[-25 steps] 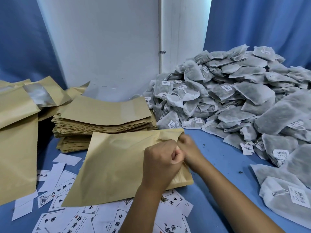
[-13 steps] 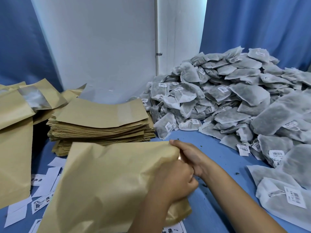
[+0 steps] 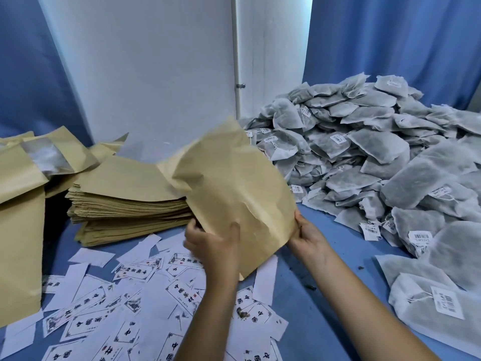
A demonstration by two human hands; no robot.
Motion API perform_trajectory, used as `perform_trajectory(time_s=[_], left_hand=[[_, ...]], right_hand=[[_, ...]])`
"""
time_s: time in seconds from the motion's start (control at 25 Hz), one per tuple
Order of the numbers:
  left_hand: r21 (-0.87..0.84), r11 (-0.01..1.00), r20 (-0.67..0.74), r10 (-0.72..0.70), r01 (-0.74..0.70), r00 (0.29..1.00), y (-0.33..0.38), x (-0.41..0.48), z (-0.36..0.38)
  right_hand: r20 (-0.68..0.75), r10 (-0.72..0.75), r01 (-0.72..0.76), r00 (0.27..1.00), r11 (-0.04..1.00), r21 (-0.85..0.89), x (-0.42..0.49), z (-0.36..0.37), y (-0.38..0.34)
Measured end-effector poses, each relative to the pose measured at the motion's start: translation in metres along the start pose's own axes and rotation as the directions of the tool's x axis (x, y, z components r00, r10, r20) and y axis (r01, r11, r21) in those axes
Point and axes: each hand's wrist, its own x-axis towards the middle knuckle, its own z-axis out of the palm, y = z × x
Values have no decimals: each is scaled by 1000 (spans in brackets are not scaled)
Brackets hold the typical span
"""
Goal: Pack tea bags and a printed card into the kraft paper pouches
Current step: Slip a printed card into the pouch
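While both hands held one kraft pouch above the blue table [image 3: 325,303], the rest of the stock lay spread around it. At the far left, standing pouches [image 3: 18,204] with a clear window strip leaned toward the camera. Just right of them sat a flat stack of kraft pouches [image 3: 125,201], its top sheet curling upward. In front of that stack, printed cards [image 3: 135,303] were scattered loosely across the table, some face up with black characters, some blank side up, many overlapping. Above the cards, the left hand [image 3: 213,246] gripped the lower left edge of the held pouch [image 3: 234,183], thumb on the near face and fingers curled behind it. That pouch was raised clear of the table, tilted, its upper end bent over toward the stack. The right hand [image 3: 308,235] pinched the pouch's lower right edge, thumb on the edge. To the right, a large heap of grey tea bags [image 3: 364,142] with barcode tags rose against the blue curtain [image 3: 390,43], and more bags lay near the right forearm.
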Motion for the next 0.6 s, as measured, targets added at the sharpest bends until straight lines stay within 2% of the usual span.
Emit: perform_trajectory(time_s=[0.04, 0.08, 0.12, 0.24, 0.28, 0.32, 0.36, 0.4, 0.48, 0.52, 0.56, 0.6], left_hand=[[-171, 959, 172, -196, 225, 965, 1, 0, -1], [-299, 865, 350, -294, 404, 889, 0, 0, -2], [-355, 773, 475, -335, 525, 814, -2, 1, -3], [-323, 572, 723, -366, 754, 587, -3, 3, -6], [-275, 545, 778, -358, 792, 516, -1, 1, -7], [-243, 538, 805, -353, 807, 477, 0, 0, -7], [-240, 547, 807, -346, 802, 478, 1, -1, -6], [-254, 570, 789, -345, 781, 508, 1, -1, -5], [-295, 610, 736, -345, 735, 582, 2, 0, -3], [-329, 620, 711, -334, 712, 619, 3, 2, -3], [-369, 619, 691, -316, 693, 650, 4, 5, -4], [-408, 608, 678, -297, 681, 672, 5, 8, -5]], right_hand=[[-25, 2, -2, 1000, 1000, 24, 0, 0, 0], [-45, 13, -11, 999, 999, 44, 0, 2, 0], [-58, 17, -14, 998, 999, 45, 0, 3, -1], [-56, -47, 47, 997, 999, 3, 3, 3, -9], [-60, -67, 67, 996, 998, 8, 6, 1, -13], [-53, -74, 76, 996, 997, 26, 7, -1, -16], [-46, -80, 82, 996, 996, 35, 8, -2, -17], [-35, -92, 93, 995, 996, 18, 10, -3, -17], [-17, -181, 173, 983, 962, -211, 10, -3, -19], [6, -244, 226, 970, 890, -395, 9, -2, -23], [44, -279, 252, 959, 776, -579, 4, -2, -30], [87, -260, 232, 962, 606, -761, -3, -2, -40]])
